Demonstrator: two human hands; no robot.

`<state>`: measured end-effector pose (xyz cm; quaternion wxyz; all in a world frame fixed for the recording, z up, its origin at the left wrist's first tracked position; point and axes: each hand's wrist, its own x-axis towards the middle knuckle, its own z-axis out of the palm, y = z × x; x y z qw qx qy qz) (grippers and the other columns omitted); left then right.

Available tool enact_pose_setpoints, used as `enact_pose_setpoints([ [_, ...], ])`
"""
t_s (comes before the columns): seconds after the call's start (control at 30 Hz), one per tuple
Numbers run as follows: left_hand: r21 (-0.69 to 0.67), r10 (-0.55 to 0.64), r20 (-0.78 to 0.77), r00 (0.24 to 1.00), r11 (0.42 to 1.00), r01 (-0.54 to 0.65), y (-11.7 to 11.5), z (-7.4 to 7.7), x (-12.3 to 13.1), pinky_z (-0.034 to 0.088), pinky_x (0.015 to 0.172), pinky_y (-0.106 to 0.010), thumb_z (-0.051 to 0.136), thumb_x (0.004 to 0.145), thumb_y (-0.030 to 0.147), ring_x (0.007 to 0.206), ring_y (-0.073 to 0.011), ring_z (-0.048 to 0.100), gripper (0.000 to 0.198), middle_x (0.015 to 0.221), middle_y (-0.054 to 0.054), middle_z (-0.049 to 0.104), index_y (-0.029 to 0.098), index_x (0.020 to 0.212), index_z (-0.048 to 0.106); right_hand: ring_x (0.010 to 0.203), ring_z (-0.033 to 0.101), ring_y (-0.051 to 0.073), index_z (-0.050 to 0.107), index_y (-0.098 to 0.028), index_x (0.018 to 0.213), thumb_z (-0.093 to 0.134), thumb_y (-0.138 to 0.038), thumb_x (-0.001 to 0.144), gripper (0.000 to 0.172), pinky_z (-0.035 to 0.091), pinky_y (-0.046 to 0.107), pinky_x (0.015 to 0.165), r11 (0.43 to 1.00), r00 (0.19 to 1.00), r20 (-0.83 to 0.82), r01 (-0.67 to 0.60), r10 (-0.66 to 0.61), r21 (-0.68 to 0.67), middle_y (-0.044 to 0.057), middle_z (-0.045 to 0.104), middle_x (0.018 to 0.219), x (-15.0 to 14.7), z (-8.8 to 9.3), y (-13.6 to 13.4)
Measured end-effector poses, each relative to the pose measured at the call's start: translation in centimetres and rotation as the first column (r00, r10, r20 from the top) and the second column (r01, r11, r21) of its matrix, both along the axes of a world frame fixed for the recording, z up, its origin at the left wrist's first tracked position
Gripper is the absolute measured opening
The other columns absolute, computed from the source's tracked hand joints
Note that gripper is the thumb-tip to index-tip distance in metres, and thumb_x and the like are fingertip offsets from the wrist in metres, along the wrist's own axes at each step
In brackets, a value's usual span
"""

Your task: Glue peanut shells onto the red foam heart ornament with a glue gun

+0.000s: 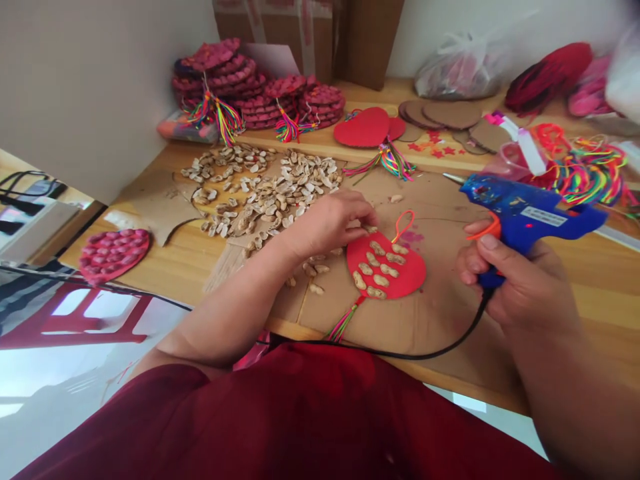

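A blue hot glue gun [530, 213] with an orange trigger is gripped in my right hand [525, 280], its nozzle pointing left above the cardboard. My left hand [340, 220] is at the upper left edge of a red heart [410, 277], its fingers pinched on a peanut shell [369, 230]. Several peanut shells lie in rows on the heart. An orange cord loop [404, 225] rises from its top, and a colourful tassel [345, 320] hangs from its lower tip. Loose peanut shells [270, 193] are heaped left of and beyond my left hand.
Stacked pink shell-covered hearts [250, 93] with tassels stand at the back left. Another pink heart [115, 253] lies at the left table edge. Plain red hearts [363, 127], cardboard hearts [450, 115] and coloured cords [595, 167] lie behind. The glue gun's black cable [425, 355] runs along the front edge.
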<state>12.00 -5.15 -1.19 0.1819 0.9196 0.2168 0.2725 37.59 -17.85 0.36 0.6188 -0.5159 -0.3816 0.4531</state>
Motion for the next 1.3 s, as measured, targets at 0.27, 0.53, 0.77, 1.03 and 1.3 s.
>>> enact_pose_setpoints([
  [0.27,0.017,-0.021,-0.006,1.0,1.0,0.021,-0.2,0.3,-0.2,0.052,0.087,-0.033,0.069,0.091,0.018,0.092,-0.0205,0.069,0.011,0.095,-0.008,0.076,0.018,0.099,0.077,0.049,0.047,0.012,0.079,-0.022,0.086,0.083,-0.024,0.073,0.014,0.035,0.025,0.044,1.0,1.0,-0.006,-0.004,0.004,-0.009,-0.003,0.05,0.053,0.0,0.1,0.0],
  [0.53,-0.04,-0.014,-0.038,0.999,0.999,0.013,-0.5,0.6,-0.2,0.052,0.083,-0.029,0.069,0.09,0.014,0.088,-0.0179,0.071,0.016,0.095,-0.006,0.078,0.018,0.103,0.077,0.048,0.047,0.011,0.077,-0.021,0.088,0.085,-0.028,0.072,0.018,0.036,0.025,0.043,1.0,1.0,-0.008,-0.019,0.019,-0.018,-0.003,0.049,0.052,-0.1,0.3,0.0],
  [0.77,-0.012,0.005,-0.022,1.0,1.0,-0.005,-0.9,0.5,0.2,0.051,0.079,-0.025,0.071,0.086,0.007,0.083,-0.0148,0.07,0.027,0.09,-0.003,0.077,0.015,0.112,0.073,0.049,0.048,0.01,0.076,-0.021,0.09,0.086,-0.033,0.075,0.022,0.038,0.022,0.044,1.0,1.0,0.006,-0.027,0.027,-0.004,-0.004,0.049,0.053,0.1,0.0,-0.1],
  [1.03,0.001,0.005,-0.036,0.999,1.0,-0.005,-1.0,0.7,0.3,0.053,0.084,-0.027,0.065,0.087,0.004,0.087,-0.0151,0.071,0.029,0.093,-0.003,0.077,0.017,0.112,0.071,0.049,0.049,0.01,0.077,-0.021,0.089,0.087,-0.031,0.074,0.021,0.038,0.023,0.044,1.0,1.0,0.002,-0.024,0.024,-0.011,-0.004,0.05,0.054,0.3,-0.3,0.1],
  [1.3,0.034,0.075,-0.14,0.987,0.997,-0.071,-1.6,2.2,-3.7,0.053,0.089,-0.03,0.062,0.093,0.009,0.094,-0.0173,0.072,0.016,0.096,-0.005,0.078,0.017,0.098,0.075,0.053,0.046,0.012,0.076,-0.022,0.085,0.085,-0.023,0.067,0.02,0.037,0.027,0.047,0.999,0.997,0.08,0.025,-0.022,-0.043,-0.004,0.048,0.055,-0.7,0.7,-0.1],
])
